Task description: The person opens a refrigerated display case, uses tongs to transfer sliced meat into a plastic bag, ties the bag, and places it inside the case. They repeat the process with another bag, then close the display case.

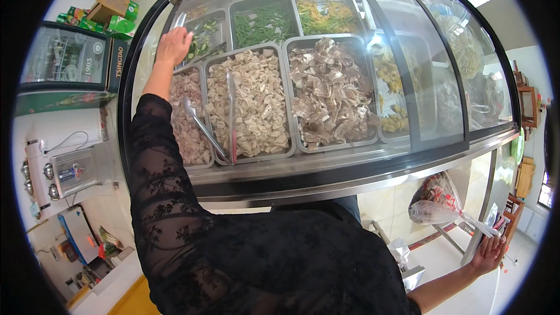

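Note:
My left hand [174, 44] is over the far-left pans of a glass-fronted food case, fingers curled. A shiny metal piece [180, 20] shows just beyond the knuckles; whether I grip it is hidden. Close by is a pan of green cut vegetables [204, 35] with a dark utensil [205, 56] across it. Low at the right, my right hand [490, 251] holds the gathered neck of a clear plastic bag [437, 203], which bears red printing and has dark reddish contents. Metal tongs [205, 129] rest across the pans of pinkish meat pieces [188, 118] and pale sliced pieces [258, 100].
Other pans hold brown-grey slices [330, 92], green beans [263, 25], orange-green shreds [327, 15] and yellowish pieces [393, 116]. Glass panels [437, 78] cover the case's right side. A black-and-steel front edge [306, 183] runs before me. A drinks fridge [65, 54] stands left.

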### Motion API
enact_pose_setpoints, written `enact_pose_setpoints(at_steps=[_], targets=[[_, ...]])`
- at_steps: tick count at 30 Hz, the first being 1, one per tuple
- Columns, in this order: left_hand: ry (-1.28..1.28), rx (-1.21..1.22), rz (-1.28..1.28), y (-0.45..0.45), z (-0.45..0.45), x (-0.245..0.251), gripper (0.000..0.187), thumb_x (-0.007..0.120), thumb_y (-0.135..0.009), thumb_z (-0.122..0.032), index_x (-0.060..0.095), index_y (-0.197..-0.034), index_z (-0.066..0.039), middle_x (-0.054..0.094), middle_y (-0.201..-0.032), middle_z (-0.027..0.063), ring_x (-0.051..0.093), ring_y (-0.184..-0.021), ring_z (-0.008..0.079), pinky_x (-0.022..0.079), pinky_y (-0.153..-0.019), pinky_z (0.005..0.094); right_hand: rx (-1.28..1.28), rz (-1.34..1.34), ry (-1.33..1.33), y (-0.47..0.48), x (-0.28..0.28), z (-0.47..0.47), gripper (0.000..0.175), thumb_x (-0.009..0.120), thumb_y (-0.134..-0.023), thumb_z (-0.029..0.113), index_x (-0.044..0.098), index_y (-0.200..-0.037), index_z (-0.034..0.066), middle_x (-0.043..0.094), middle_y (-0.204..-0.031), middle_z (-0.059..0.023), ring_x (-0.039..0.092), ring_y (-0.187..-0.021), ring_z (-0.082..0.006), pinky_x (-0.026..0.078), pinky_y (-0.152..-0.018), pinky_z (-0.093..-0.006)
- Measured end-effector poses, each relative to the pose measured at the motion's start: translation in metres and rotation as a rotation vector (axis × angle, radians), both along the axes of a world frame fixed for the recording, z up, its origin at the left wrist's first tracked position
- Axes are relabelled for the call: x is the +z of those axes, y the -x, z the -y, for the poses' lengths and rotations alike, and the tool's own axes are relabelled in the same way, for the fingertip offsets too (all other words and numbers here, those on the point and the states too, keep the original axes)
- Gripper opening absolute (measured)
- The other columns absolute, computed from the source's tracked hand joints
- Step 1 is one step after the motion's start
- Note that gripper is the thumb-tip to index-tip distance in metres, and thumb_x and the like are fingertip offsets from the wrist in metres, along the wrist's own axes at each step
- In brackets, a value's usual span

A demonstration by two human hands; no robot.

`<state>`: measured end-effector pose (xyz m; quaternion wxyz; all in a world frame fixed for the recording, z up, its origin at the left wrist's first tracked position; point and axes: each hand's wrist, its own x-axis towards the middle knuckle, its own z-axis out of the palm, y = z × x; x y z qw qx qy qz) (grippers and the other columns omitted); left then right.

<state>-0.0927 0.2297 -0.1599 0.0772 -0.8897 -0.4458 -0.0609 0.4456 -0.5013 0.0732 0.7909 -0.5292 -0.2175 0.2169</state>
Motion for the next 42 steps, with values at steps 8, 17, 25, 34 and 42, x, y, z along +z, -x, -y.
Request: enact_pose_setpoints(at_steps=[8, 17, 25, 34, 42], targets=[[-0.052, 0.176, -0.104, 0.085, -0.011, 0.0, 0.028, 0.044, -0.09, -0.032, 0.052, -0.084, -0.006, 0.056, -0.088, 0.0126, 0.055, -0.089, 0.0315, 0.04, -0.077, 0.0445, -0.089, 0.008, 0.029, 0.014, 0.001, -0.02, 0.017, 0.044, -0.094, 0.018, 0.048, -0.092, 0.0009, 0.035, -0.064, -0.0009, 0.022, -0.043, -0.0055, 0.018, -0.035, -0.0201], [-0.045, 0.142, -0.09, 0.112, -0.013, 0.0, 0.032, 0.042, -0.09, -0.029, 0.054, -0.082, -0.001, 0.056, -0.088, 0.0197, 0.053, -0.088, 0.0369, 0.041, -0.078, 0.0457, -0.072, -0.096, -0.046, 0.005, 0.004, 0.007, 0.015, 0.045, -0.093, 0.016, 0.049, -0.089, 0.0027, 0.034, -0.062, 0.0016, 0.022, -0.043, -0.0054, 0.018, -0.035, -0.0202], [-0.069, 0.344, -0.011, 0.089, -0.006, -0.002, 0.035, 0.044, -0.09, -0.034, 0.054, -0.09, -0.001, 0.056, -0.093, 0.0189, 0.053, -0.091, 0.0376, 0.041, -0.078, 0.0458, -0.369, -0.093, -0.054, 0.021, 0.011, 0.025, 0.014, 0.046, -0.092, 0.018, 0.049, -0.087, 0.0049, 0.034, -0.06, 0.0023, 0.021, -0.038, -0.0042, 0.017, -0.032, -0.0191], [-0.127, 0.147, 0.326, -0.056, 0.027, -0.007, 0.027, 0.052, -0.089, -0.03, 0.052, -0.086, -0.003, 0.056, -0.082, 0.0136, 0.054, -0.08, 0.0312, 0.042, -0.071, 0.0424, -0.541, -0.102, -0.037, -0.004, 0.012, 0.078, 0.015, 0.049, -0.09, 0.02, 0.047, -0.084, 0.0061, 0.034, -0.059, 0.0022, 0.021, -0.038, -0.0034, 0.016, -0.033, -0.0188], [-0.093, -0.077, 0.398, -0.302, 0.119, 0.051, 0.026, 0.053, -0.088, -0.028, 0.054, -0.086, -0.002, 0.056, -0.083, 0.0127, 0.055, -0.081, 0.0287, 0.042, -0.073, 0.0396, -0.527, -0.078, 0.058, -0.069, -0.028, 0.168, 0.01, 0.051, -0.085, 0.01, 0.048, -0.078, 0.0035, 0.038, -0.059, 0.0024, 0.025, -0.039, -0.002, 0.017, -0.036, -0.0164]])
